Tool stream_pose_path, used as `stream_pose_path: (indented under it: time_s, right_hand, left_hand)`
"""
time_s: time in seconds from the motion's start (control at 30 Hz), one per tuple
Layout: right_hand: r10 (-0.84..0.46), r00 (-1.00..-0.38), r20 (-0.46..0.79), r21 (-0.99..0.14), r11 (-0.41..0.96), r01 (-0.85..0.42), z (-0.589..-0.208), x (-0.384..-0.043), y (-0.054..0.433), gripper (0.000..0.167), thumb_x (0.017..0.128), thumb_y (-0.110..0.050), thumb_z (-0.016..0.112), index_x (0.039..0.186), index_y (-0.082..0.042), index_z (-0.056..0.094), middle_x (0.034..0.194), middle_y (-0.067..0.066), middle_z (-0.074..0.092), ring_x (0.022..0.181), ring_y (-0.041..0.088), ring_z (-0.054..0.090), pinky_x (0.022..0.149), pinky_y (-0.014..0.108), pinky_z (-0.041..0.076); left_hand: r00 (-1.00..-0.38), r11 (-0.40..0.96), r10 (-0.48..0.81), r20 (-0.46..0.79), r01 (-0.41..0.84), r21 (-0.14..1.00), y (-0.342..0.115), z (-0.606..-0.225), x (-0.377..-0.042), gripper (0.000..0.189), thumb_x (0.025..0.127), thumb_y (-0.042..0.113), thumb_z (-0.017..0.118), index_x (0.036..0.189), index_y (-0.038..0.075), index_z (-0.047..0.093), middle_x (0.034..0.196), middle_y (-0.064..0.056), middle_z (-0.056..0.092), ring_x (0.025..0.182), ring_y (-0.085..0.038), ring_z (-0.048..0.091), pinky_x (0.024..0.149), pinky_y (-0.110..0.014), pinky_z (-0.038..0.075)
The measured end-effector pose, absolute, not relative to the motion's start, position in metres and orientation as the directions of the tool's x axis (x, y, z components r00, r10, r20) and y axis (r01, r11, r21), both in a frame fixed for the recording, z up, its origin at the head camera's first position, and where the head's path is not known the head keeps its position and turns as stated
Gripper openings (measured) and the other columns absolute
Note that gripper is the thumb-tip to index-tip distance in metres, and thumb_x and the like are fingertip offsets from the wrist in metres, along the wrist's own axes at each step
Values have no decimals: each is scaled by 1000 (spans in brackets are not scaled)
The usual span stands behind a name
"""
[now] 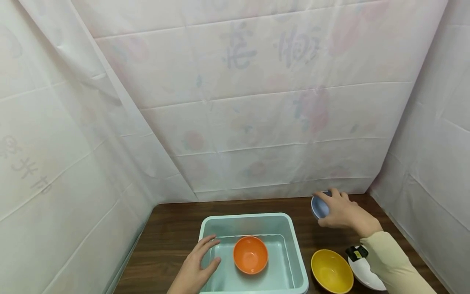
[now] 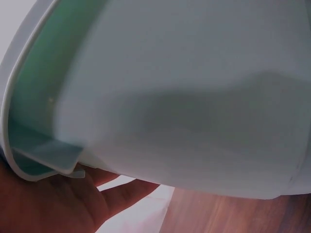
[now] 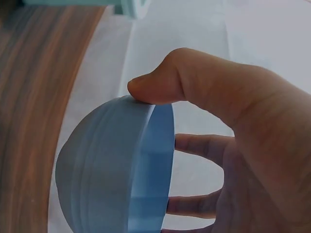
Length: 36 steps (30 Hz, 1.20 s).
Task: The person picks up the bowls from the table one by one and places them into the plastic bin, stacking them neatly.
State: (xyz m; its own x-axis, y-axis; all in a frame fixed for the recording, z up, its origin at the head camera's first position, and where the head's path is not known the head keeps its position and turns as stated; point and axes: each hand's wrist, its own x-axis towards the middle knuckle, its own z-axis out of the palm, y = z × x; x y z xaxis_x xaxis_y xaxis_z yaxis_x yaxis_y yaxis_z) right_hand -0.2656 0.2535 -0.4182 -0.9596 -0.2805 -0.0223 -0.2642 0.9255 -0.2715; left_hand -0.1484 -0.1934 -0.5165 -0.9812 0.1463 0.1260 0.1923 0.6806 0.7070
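A blue bowl (image 1: 320, 207) is tilted on its side in my right hand (image 1: 341, 212), above the back right of the table. In the right wrist view the thumb presses the rim of the blue bowl (image 3: 107, 165) and the other fingers reach to its far side. My left hand (image 1: 196, 265) is at the left side of a pale green tub (image 1: 253, 216), its fingers spread and relaxed. The left wrist view shows that hand (image 2: 63, 204) by the tub wall (image 2: 194, 145); whether it touches cannot be told. An orange bowl (image 1: 251, 255) sits upright inside the tub.
A yellow bowl (image 1: 332, 271) stands right of the tub on the dark wooden table (image 1: 169, 232). Beside it, a white dish (image 1: 367, 275) is partly hidden by the right sleeve (image 1: 394, 257). White sheets (image 1: 257, 122) hang behind and at both sides.
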Motion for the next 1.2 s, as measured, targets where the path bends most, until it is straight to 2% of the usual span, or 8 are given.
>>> stream_pose_path:
  time_s: [0.2, 0.27, 0.5, 0.67, 0.9, 1.07, 1.2]
  right_hand:
    - [-303, -953, -10, -289, 913, -287, -407, -262, 239, 90, 72, -36, 83, 152, -18, 47, 149, 36, 34, 116, 54, 46, 72, 63, 49]
    - [-313, -950, -5, -291, 909, -298, -403, -261, 234, 90, 73, -36, 84, 153, -20, 46, 151, 36, 33, 119, 55, 46, 73, 64, 49]
    - [-350, -936, 19, -296, 893, -340, -392, -257, 215, 90, 74, -39, 84, 154, -24, 46, 151, 32, 36, 119, 51, 47, 72, 60, 51]
    - [-378, -925, 21, -307, 878, -366, -384, -252, 201, 88, 73, -36, 83, 153, -26, 47, 154, 30, 34, 122, 49, 46, 75, 61, 51]
    - [-426, -904, 38, -296, 859, -417, -376, -244, 181, 85, 75, -36, 82, 152, -28, 49, 158, 27, 33, 129, 50, 43, 82, 65, 53]
    - [-465, -884, 34, -295, 841, -454, -375, -241, 167, 83, 76, -35, 83, 152, -30, 48, 159, 26, 32, 134, 50, 42, 88, 68, 51]
    - [-488, -872, 26, -297, 829, -473, -376, -237, 155, 81, 76, -33, 83, 150, -33, 49, 158, 24, 34, 133, 47, 44, 88, 66, 52]
  left_hand:
    - [-974, 681, 156, 165, 227, 696, -194, -518, -149, 38, 98, 30, 71, 136, 22, 65, 151, -3, 54, 138, -31, 53, 106, -59, 48]
    - [-972, 673, 166, 168, 236, 701, -194, -518, -149, 38, 99, 28, 71, 136, 22, 65, 151, -5, 53, 138, -32, 53, 106, -60, 48]
    - [-967, 658, 201, 157, 252, 710, -195, -516, -151, 36, 101, 34, 67, 137, 31, 63, 153, -7, 51, 138, -35, 52, 104, -59, 49]
    - [-962, 659, 217, 163, 268, 703, -194, -514, -152, 35, 103, 35, 65, 137, 33, 62, 154, -8, 50, 139, -35, 51, 103, -58, 50]
    - [-966, 655, 209, 151, 253, 712, -194, -514, -153, 38, 102, 34, 66, 139, 26, 62, 156, -7, 49, 141, -38, 49, 104, -62, 48]
    - [-970, 668, 176, 167, 242, 704, -192, -517, -151, 46, 100, 40, 67, 141, 20, 62, 158, -5, 47, 142, -39, 48, 106, -64, 46]
    - [-974, 686, 162, 157, 226, 692, -191, -519, -149, 55, 99, 46, 68, 145, 19, 59, 164, -5, 40, 145, -39, 44, 107, -66, 44]
